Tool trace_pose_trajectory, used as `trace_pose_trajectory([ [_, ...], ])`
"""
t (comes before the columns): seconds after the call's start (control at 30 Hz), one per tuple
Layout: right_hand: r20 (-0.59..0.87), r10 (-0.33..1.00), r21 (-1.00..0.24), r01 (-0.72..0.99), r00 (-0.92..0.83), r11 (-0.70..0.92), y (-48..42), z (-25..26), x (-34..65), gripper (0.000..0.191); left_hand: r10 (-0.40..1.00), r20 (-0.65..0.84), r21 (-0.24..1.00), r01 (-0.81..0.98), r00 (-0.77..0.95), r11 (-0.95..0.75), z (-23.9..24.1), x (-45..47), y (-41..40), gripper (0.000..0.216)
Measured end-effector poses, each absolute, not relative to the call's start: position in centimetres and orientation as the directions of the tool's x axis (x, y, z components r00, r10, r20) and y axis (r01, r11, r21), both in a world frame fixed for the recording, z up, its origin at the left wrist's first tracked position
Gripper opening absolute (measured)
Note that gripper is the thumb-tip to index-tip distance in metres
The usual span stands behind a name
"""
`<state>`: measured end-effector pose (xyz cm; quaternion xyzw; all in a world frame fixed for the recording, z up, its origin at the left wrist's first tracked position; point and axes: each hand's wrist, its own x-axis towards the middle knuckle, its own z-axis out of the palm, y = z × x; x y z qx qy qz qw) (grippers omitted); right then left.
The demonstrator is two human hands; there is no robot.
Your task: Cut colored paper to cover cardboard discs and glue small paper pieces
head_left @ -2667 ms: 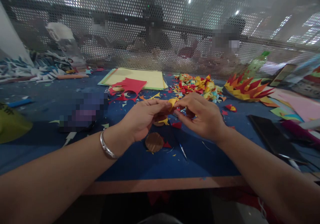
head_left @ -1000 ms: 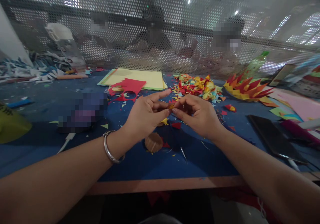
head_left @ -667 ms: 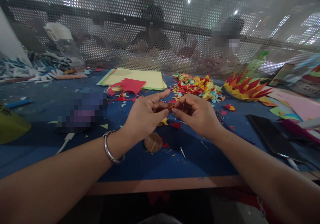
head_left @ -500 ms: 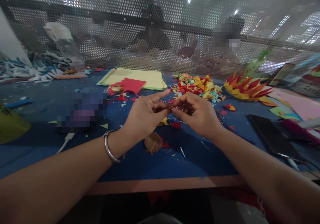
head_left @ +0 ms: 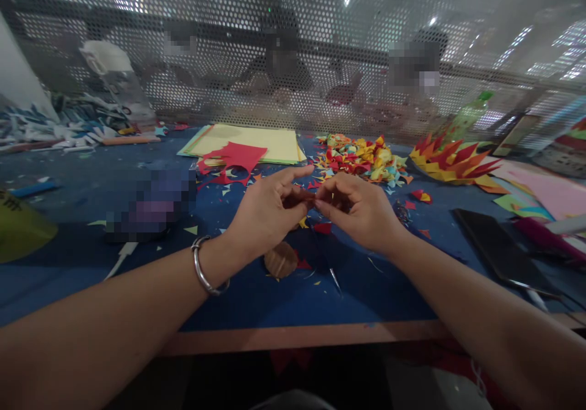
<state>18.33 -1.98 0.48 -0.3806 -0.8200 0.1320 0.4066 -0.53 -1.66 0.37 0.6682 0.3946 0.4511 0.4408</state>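
My left hand [head_left: 268, 215] and my right hand [head_left: 366, 212] meet fingertip to fingertip above the blue table. Both pinch a small piece of paper, almost wholly covered by the fingers. The left index finger stretches out above the pinch. Below the hands lie a round brown disc [head_left: 281, 260], a red paper scrap [head_left: 323, 228] and a thin tool [head_left: 335, 279] with a shiny tip. Just behind them is a heap of small coloured paper pieces [head_left: 366, 157], mostly red, yellow and pale blue.
Yellow paper sheets [head_left: 270, 138] with a cut red sheet [head_left: 245, 155] on top lie behind my left hand. A spiky red-and-orange paper piece [head_left: 451, 166] and a black phone [head_left: 499, 248] are on the right. A perforated screen [head_left: 320, 50] stands at the back, people beyond it.
The fingertips have shifted slightly and closed over the yellow bit of paper that showed between them before. Both hands stay in nearly the same place.
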Motion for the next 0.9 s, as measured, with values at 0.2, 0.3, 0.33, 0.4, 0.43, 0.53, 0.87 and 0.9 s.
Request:
trace_pose_trajectory([
  [0.2, 0.444, 0.839, -0.741, 0.397, -0.316, 0.542, -1.8, 0.6, 18.5, 0.016, 0.921, 0.058, 0.991, -0.131, 0.385, -0.008, 0.3, -0.6, -1.2, 0.048],
  [0.3, 0.407, 0.861, -0.805, 0.325, -0.304, 0.496, -1.8, 1.0, 18.6, 0.024, 0.923, 0.076, 0.988, -0.155, 0.378, -0.018, 0.2, -0.8, -1.0, 0.040],
  [0.33, 0.392, 0.868, -0.822, 0.308, -0.305, 0.479, -1.8, 1.1, 18.6, 0.026, 0.922, 0.088, 0.988, -0.148, 0.376, -0.035, 0.2, -0.8, -1.0, 0.040],
  [0.4, 0.363, 0.881, -0.848, 0.284, -0.304, 0.447, -1.8, 1.3, 18.5, 0.029, 0.922, 0.104, 0.990, -0.131, 0.373, -0.059, 0.1, -0.9, -0.9, 0.041],
  [0.43, 0.350, 0.887, -0.858, 0.278, -0.300, 0.433, -1.9, 1.3, 18.5, 0.030, 0.921, 0.110, 0.990, -0.128, 0.373, -0.066, 0.0, -0.9, -0.8, 0.042],
  [0.53, 0.323, 0.902, -0.876, 0.271, -0.288, 0.400, -1.9, 1.4, 18.5, 0.031, 0.918, 0.124, 0.988, -0.132, 0.377, -0.080, -0.1, -0.9, -0.8, 0.047],
  [0.87, 0.295, 0.912, -0.884, 0.281, -0.287, 0.374, -2.0, 1.6, 18.4, 0.032, 0.916, 0.143, 0.983, -0.158, 0.376, -0.088, 0.0, -0.8, -1.1, 0.045],
  [0.9, 0.292, 0.912, -0.886, 0.278, -0.286, 0.371, -2.1, 1.6, 18.4, 0.032, 0.917, 0.149, 0.983, -0.152, 0.369, -0.099, 0.0, -0.9, -1.0, 0.046],
])
